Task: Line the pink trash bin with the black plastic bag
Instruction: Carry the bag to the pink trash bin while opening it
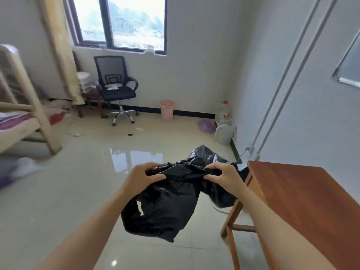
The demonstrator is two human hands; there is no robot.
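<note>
A crumpled black plastic bag [171, 201] hangs in the air in front of me, held at its upper edge by both hands. My left hand [143, 177] pinches the bag's left side and my right hand [222, 175] pinches the right side, a short gap apart. The bag droops below the hands, with a handle loop showing at its lower left. The pink trash bin [167, 110] stands upright and unlined on the floor by the far wall, below the window, well beyond the hands.
A brown wooden table [303, 207] stands close on my right. A black office chair [116, 88] sits left of the bin, a bunk bed frame [29, 106] at far left. A white kettle [225, 133], a bottle and a purple bag lie in the right corner. Shiny tiled floor lies between.
</note>
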